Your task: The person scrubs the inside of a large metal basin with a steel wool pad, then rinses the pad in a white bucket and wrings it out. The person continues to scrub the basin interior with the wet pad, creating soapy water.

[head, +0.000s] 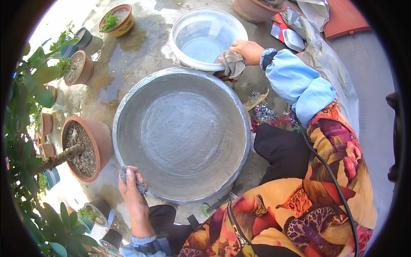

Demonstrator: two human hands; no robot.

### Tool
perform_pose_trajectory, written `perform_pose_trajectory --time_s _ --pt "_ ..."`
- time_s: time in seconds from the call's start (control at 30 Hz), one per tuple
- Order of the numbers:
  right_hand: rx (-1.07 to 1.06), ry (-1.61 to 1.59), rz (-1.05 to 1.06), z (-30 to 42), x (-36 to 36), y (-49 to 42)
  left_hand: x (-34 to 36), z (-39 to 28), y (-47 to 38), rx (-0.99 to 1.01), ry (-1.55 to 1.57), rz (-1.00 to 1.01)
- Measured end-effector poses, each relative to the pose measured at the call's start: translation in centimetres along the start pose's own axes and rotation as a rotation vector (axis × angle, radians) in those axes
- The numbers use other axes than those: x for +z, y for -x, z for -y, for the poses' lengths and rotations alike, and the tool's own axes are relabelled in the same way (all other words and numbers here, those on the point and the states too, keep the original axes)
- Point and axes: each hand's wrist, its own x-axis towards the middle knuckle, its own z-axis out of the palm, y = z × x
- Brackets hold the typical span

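A large, wide metal basin point(192, 128) stands before me, its scuffed grey inside bare. At its lower left rim, my left hand point(131, 183) grips a grey scouring pad point(140, 187), which looks like steel wool. Beyond the basin is a white plastic tub point(179, 57) with clear liquid, probably water, in the bottom. My right hand point(249, 51) is at the tub's right rim, its fingers on a bunched grey-brown cloth point(232, 62) draped over the edge. The cloth and the hand's angle partly hide those fingers. A brown object beneath the cloth is mostly covered.
Several potted plants line the left, including a large terracotta pot point(104, 147) close to the basin. Another clay pot point(255, 11) stands beyond the tub. Shiny tinsel point(266, 114) lies by my knee. Plastic sheeting point(337, 86) runs along the right, and a black cable point(330, 173) crosses my sleeve.
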Motion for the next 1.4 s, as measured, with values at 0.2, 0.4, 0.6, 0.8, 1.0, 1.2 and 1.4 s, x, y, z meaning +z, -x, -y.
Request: perform_pose_trajectory --time_s 0.2,0.4,0.6,0.8,1.0,1.2,1.4 --pt "0.072 -0.194 -0.002 -0.1 -0.2 4.2 0.2 0.5 0.2 0.012 -0.022 0.004" --pt "0.127 -0.131 -0.124 2.5 1.3 5.0 0.7 0.7 0.2 0.020 -0.035 0.043" --pt "0.149 -0.533 -0.125 0.7 -0.3 5.2 0.5 1.0 0.6 -0.001 -0.025 0.013" --pt "0.113 -0.571 -0.022 0.4 -1.2 5.4 0.4 0.9 0.6 -0.002 -0.025 0.029" --pt "0.169 -0.596 -0.001 -2.6 -2.3 5.0 0.3 1.0 0.9 0.007 -0.022 0.029" --pt "0.450 -1.532 -0.605 -3.5 -4.4 4.5 0.3 0.8 1.0 0.005 -0.001 0.031" --pt "0.456 -1.890 -0.612 -4.6 -8.7 0.6 0.5 0.6 1.2 0.014 -0.010 0.036"
